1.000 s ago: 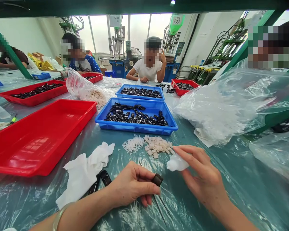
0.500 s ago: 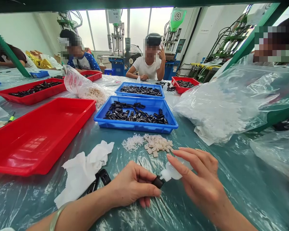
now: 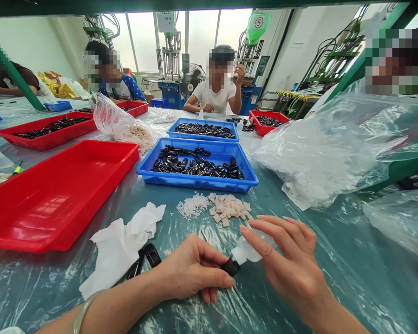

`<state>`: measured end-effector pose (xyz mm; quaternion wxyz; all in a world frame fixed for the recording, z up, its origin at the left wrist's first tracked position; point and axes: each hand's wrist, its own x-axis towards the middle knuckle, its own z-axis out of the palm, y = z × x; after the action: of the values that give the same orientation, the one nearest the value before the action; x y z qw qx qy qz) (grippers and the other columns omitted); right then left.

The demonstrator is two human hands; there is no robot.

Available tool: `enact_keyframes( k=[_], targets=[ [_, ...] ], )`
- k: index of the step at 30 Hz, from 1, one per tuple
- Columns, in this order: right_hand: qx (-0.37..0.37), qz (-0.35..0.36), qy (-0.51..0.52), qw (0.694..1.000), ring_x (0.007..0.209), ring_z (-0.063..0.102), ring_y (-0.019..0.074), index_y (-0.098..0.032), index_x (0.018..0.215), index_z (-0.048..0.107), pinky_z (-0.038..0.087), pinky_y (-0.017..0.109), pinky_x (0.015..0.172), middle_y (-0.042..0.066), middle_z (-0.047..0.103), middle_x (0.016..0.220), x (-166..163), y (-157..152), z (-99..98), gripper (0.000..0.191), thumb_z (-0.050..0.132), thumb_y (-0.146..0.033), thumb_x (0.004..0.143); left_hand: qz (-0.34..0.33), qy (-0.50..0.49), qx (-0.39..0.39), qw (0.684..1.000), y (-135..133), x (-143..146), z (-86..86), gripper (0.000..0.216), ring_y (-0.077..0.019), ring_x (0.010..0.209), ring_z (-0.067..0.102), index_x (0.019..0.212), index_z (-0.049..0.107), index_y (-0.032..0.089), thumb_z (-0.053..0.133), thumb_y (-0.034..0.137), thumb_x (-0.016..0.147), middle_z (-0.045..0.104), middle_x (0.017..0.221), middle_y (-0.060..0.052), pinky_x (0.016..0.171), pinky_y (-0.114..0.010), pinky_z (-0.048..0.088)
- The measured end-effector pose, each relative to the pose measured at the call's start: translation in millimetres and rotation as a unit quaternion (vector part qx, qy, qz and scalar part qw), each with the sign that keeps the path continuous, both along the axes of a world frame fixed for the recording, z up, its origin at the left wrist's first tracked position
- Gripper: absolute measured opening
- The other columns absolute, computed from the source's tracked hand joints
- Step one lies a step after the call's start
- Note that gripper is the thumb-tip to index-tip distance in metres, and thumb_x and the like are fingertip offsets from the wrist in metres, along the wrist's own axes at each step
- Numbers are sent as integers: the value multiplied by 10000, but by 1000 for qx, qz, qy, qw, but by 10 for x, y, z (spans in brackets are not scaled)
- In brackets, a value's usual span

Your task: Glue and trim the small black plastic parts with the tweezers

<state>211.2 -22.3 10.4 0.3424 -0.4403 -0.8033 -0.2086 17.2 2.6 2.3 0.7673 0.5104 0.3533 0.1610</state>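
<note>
My left hand (image 3: 198, 271) pinches a small black plastic part (image 3: 231, 267) between thumb and fingers. My right hand (image 3: 292, 260) is curled around a translucent squeeze bottle (image 3: 254, 248) with a white cap, its nozzle end right at the black part. The right thumb is hidden. Thin dark metal rods (image 3: 234, 304) run beneath my left hand; whether it also holds them I cannot tell. Just beyond lie a pile of small white pieces (image 3: 192, 205) and a pile of beige square pads (image 3: 230, 207). Black parts (image 3: 152, 255) rest by a crumpled white cloth (image 3: 120, 243), near my left forearm.
A blue tray (image 3: 195, 183) of black parts stands ahead, another blue tray (image 3: 202, 136) behind it. A large red tray (image 3: 73, 204) sits left. Plastic bags (image 3: 320, 153) bulge at right. Across the table a person (image 3: 216, 90) sits with one hand raised.
My hands stay almost in place, with the black part shifted slightly right and down at the bottle's nozzle. The person opposite has moved a raised hand away from their head.
</note>
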Motion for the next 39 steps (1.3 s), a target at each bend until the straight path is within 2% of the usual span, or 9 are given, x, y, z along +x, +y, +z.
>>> enact_keyframes(
  k=[15,30,39],
  targets=[
    [11,16,-4,1000,891,599,190,-260,942,592,370,400,786,31,672,877,17,17,14,397,413,63,799,5,6,4,1000,-8,-5,29,240,-61,371,467,672,685,99,716,329,612,518,427,28,404,-168,388],
    [5,38,-7,999,894,610,191,-261,956,591,394,399,801,29,669,885,55,25,20,386,416,44,798,8,20,1,1000,0,-6,61,267,-60,365,458,669,693,99,726,353,595,518,424,25,399,-171,372],
    [13,49,-19,999,884,607,192,-243,929,598,401,389,778,37,669,869,57,37,42,335,434,23,811,4,10,5,1000,1,-15,57,219,-57,366,461,657,683,100,713,313,614,517,420,31,400,-162,380]
  ],
)
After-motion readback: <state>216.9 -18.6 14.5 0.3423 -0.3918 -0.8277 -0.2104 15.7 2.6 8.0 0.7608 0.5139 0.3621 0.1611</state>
